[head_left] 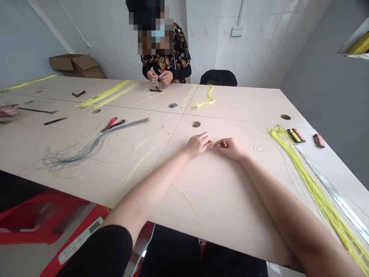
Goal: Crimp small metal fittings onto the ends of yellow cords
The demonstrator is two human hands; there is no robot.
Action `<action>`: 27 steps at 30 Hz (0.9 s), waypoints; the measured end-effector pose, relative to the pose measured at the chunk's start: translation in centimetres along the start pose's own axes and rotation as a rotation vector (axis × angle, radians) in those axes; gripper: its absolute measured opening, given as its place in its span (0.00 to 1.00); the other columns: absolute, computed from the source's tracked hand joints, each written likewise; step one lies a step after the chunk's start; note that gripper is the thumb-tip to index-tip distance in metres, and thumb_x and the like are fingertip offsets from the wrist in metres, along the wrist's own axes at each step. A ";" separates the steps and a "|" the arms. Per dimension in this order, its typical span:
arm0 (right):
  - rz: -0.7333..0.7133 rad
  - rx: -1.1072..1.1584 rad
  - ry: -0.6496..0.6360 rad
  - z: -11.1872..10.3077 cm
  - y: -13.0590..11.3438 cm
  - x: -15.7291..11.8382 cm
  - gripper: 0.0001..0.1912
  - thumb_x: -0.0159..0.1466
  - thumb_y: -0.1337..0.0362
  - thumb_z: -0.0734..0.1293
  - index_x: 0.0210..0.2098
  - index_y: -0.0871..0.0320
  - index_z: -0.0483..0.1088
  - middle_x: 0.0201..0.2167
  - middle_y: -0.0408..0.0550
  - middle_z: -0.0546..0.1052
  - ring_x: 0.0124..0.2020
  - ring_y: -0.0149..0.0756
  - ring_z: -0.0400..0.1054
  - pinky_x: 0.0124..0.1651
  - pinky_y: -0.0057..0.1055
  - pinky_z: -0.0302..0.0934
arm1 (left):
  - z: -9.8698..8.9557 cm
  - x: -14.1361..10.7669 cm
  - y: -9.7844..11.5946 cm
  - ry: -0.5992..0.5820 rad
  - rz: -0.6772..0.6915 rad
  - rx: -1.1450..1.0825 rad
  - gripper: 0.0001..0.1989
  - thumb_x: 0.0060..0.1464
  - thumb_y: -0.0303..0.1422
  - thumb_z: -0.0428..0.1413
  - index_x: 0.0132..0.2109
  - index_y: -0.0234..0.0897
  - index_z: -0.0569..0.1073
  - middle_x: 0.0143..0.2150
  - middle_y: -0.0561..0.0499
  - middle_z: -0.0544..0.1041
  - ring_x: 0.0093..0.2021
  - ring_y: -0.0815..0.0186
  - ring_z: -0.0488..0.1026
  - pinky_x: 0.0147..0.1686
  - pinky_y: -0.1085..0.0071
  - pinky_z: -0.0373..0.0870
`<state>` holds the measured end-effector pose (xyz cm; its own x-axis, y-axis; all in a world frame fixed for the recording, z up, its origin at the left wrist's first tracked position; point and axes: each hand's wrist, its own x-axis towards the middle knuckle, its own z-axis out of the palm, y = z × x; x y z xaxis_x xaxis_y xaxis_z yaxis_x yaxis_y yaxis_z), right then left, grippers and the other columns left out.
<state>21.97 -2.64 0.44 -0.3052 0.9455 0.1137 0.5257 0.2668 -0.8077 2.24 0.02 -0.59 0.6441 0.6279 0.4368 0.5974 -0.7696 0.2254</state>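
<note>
Both my hands meet over the wooden table (225, 200), fingertips nearly touching. My left hand (199, 145) is closed in a pinch, with a tiny yellowish bit at the fingertips, too small to name. Wrapped in my right hand (232, 148) is a small black-and-orange object (224, 144); only its rounded end shows, the rest is covered by the fingers. A single thin yellow cord (186, 197) lies on the table by my left forearm. Farther left are several loose pale yellow cords (138, 161) with small metal ends.
Red-and-black pliers (112, 125) and a grey cord bundle (100, 140) lie left. At right are a yellow cord bundle (300, 173), small battery-like cylinders (319, 141) and a label (258, 148). A co-worker (165, 65) sits opposite; another person's hand (8, 111) shows far left.
</note>
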 end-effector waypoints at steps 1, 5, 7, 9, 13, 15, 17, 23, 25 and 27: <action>-0.005 -0.005 -0.002 0.0 0.0 0.0 0.15 0.52 0.58 0.64 0.30 0.61 0.77 0.22 0.44 0.70 0.25 0.29 0.56 0.30 0.28 0.52 | 0.0 0.0 0.0 -0.003 0.004 -0.004 0.10 0.61 0.34 0.46 0.38 0.37 0.70 0.39 0.48 0.74 0.36 0.67 0.71 0.35 0.73 0.63; -0.029 -0.002 -0.023 0.1 0.1 0.1 0.14 0.52 0.58 0.64 0.29 0.60 0.76 0.23 0.45 0.71 0.25 0.30 0.57 0.30 0.28 0.53 | 0.1 0.1 0.3 -0.015 0.020 -0.023 0.10 0.62 0.34 0.46 0.37 0.37 0.70 0.39 0.48 0.73 0.35 0.67 0.71 0.35 0.72 0.63; -0.030 -0.014 -0.030 0.1 0.1 0.1 0.14 0.53 0.57 0.63 0.28 0.60 0.75 0.23 0.45 0.71 0.25 0.30 0.57 0.29 0.28 0.52 | 0.1 0.2 0.4 -0.022 0.022 -0.029 0.10 0.61 0.34 0.46 0.38 0.37 0.70 0.39 0.48 0.74 0.35 0.67 0.71 0.35 0.72 0.63; -0.051 -0.041 -0.032 0.1 0.2 0.0 0.13 0.54 0.58 0.63 0.26 0.60 0.74 0.22 0.44 0.70 0.25 0.30 0.56 0.29 0.28 0.52 | 0.1 0.2 0.5 -0.032 0.014 -0.036 0.09 0.61 0.34 0.46 0.38 0.38 0.70 0.39 0.49 0.74 0.35 0.67 0.71 0.35 0.72 0.63; -0.111 -0.109 -0.045 0.3 0.4 -0.1 0.12 0.55 0.60 0.61 0.23 0.59 0.72 0.21 0.43 0.67 0.25 0.29 0.54 0.30 0.28 0.52 | 0.2 0.2 0.5 -0.047 -0.003 -0.050 0.09 0.61 0.34 0.46 0.38 0.38 0.70 0.40 0.49 0.74 0.36 0.68 0.71 0.35 0.73 0.63; -0.114 -0.126 -0.048 0.3 0.4 -0.1 0.12 0.55 0.60 0.61 0.22 0.59 0.71 0.20 0.43 0.66 0.24 0.29 0.53 0.30 0.28 0.52 | 0.2 0.2 0.5 -0.048 -0.003 -0.054 0.10 0.61 0.35 0.46 0.38 0.38 0.70 0.40 0.49 0.73 0.36 0.68 0.71 0.35 0.73 0.63; -0.107 -0.119 -0.038 0.4 0.4 -0.1 0.11 0.54 0.60 0.62 0.22 0.59 0.71 0.20 0.43 0.67 0.24 0.29 0.54 0.30 0.28 0.52 | 0.2 0.3 0.5 -0.043 0.002 -0.059 0.09 0.61 0.34 0.46 0.38 0.38 0.70 0.39 0.48 0.74 0.35 0.68 0.71 0.34 0.73 0.63; -0.070 -0.038 -0.005 0.2 0.3 0.0 0.11 0.54 0.59 0.63 0.24 0.60 0.72 0.22 0.45 0.71 0.27 0.32 0.60 0.32 0.29 0.55 | 0.0 0.2 0.9 0.040 0.028 -0.100 0.04 0.55 0.31 0.49 0.38 0.37 0.68 0.42 0.47 0.75 0.44 0.63 0.71 0.44 0.67 0.65; -0.041 -0.013 0.014 0.2 0.3 0.1 0.11 0.54 0.58 0.63 0.24 0.60 0.71 0.21 0.45 0.71 0.26 0.32 0.59 0.31 0.29 0.55 | 0.1 0.2 1.2 0.052 0.007 -0.168 0.07 0.53 0.30 0.51 0.41 0.38 0.66 0.44 0.47 0.74 0.46 0.63 0.71 0.45 0.67 0.66; -0.006 -0.009 0.057 0.3 0.3 0.2 0.11 0.54 0.58 0.63 0.23 0.60 0.70 0.19 0.43 0.68 0.24 0.30 0.57 0.29 0.28 0.53 | 0.3 0.2 1.7 0.027 -0.039 -0.221 0.11 0.51 0.31 0.52 0.43 0.38 0.65 0.43 0.48 0.74 0.43 0.65 0.72 0.42 0.69 0.67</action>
<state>21.86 -2.41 0.04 -0.2625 0.9529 0.1517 0.5314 0.2740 -0.8016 3.52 -1.16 -0.43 0.6079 0.6570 0.4460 0.5006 -0.7531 0.4270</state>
